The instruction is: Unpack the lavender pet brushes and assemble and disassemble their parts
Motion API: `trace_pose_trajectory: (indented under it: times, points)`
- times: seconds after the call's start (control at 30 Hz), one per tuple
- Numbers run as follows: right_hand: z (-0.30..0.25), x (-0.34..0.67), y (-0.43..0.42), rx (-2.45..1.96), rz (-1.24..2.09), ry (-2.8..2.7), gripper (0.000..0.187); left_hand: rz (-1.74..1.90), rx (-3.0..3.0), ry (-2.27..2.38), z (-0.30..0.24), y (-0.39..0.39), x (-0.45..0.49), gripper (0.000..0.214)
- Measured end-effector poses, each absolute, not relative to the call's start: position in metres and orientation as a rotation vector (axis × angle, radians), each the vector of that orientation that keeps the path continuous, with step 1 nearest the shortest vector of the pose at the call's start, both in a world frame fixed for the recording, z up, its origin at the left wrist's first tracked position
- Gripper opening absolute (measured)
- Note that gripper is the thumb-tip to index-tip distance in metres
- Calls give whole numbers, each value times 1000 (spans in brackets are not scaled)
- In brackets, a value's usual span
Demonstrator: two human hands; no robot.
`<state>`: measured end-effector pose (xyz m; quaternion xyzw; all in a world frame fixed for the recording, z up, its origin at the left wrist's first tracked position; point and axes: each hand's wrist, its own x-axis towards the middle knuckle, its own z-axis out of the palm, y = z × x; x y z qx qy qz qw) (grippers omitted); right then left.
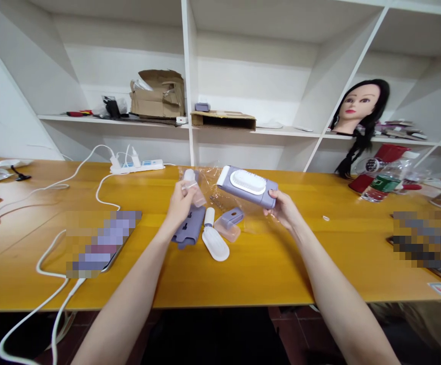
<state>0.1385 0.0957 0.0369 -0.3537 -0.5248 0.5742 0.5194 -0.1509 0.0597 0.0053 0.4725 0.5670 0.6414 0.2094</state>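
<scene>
My right hand (283, 207) grips one end of a purple-and-white case with a white oval bristled pad (248, 185), tilted above the table. In my left hand (182, 200) is a translucent pinkish plastic piece with a white end (192, 187); its fingers are closed round it. Below that hand lies a purple panel with dark slots (190, 225), partly covered by the forearm. Between the hands rest a white oval brush-like piece with a handle (215, 243), a small purple part (236, 216) and a clear pinkish cover (228, 230). Crumpled clear film (220, 200) lies behind them.
A phone (108, 243) on a white cable lies left, near a power strip (140, 166). On the right stand a water bottle (382, 185) and a red item (391, 152). A mannequin head (357, 109) and cardboard boxes (157, 96) sit on the shelves.
</scene>
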Motion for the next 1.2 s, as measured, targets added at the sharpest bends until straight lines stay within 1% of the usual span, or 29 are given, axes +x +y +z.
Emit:
trace_pose_trajectory:
  times: [0.13, 0.23, 0.3, 0.4, 0.5, 0.57, 0.73, 0.8, 0.87, 0.93, 1.1, 1.17, 1.2]
  points:
    - [35, 144, 100, -862, 1409, -1223, 24, 1832, 1149, 1869, 5, 59, -171, 32]
    - [34, 144, 102, -847, 1422, -1216, 23, 1786, 1067, 2048, 7, 55, -189, 37]
    - [32, 142, 103, -839, 1419, -1219, 22, 1723, 1061, 2095, 9, 53, -198, 33]
    - [28, 141, 105, -852, 1414, -1234, 18, 1692, 1071, 2103, 14, 48, -203, 21]
    - [26, 141, 106, -876, 1425, -1254, 14, 1712, 1121, 2012, 21, 41, -196, 13]
    - [27, 141, 105, -880, 1426, -1257, 13, 1650, 1215, 1858, 25, 36, -187, 12]
    - [34, 141, 102, -854, 1442, -1208, 24, 1274, 1637, 1484, 30, 24, -158, 17]
    - [36, 143, 102, -838, 1446, -1174, 27, 1228, 1805, 1322, 31, 18, -141, 14]
    - [37, 146, 103, -829, 1446, -1161, 26, 1164, 1936, 1168, 32, 11, -120, 13]
    - [37, 148, 104, -821, 1445, -1156, 23, 1079, 2094, 1126, 29, 6, -97, 11]
    - [36, 151, 106, -807, 1441, -1150, 23, 679, 2504, 1130, 13, 6, -61, 6]
    - [36, 149, 105, -809, 1444, -1153, 23, 631, 2582, 1149, 5, 10, -57, 5]
    - [36, 148, 105, -808, 1444, -1156, 23, 632, 2598, 1177, 1, 12, -56, 8]
